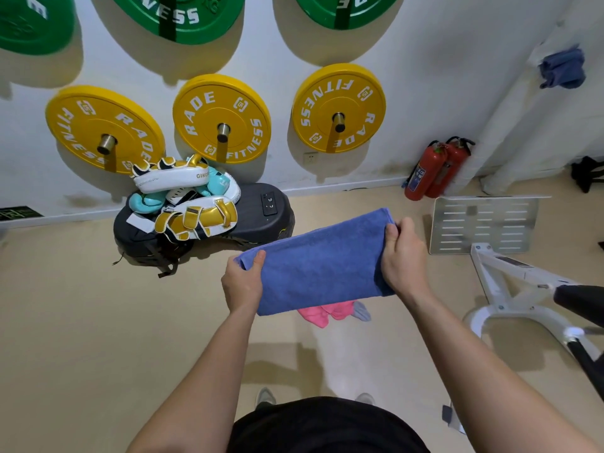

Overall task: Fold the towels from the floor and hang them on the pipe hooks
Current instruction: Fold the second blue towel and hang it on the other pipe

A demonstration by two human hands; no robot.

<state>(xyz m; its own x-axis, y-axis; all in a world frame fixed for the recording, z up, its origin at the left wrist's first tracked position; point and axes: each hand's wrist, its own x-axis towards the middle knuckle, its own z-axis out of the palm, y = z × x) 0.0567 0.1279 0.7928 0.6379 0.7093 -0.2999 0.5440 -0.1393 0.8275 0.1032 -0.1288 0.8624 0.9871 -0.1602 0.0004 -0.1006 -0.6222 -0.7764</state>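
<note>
You held the blue towel (322, 266) in the air, left hand (243, 284) and right hand (403, 255) each clamped on an end, over a pink towel (322, 314) on the floor (98, 322). A metal plate (483, 223) lay before the pipe (510, 132).

Between left hand (243, 286) and right hand (403, 256), towel (320, 266); below it, heap (330, 313) of 2 towels on floor (81, 322); behind-left, pads (186, 197); behind-right, 2 extinguishers (434, 171) against wall (425, 76).

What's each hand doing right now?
Left hand: grips the left end of the blue towel.
Right hand: grips the towel's right end.
</note>
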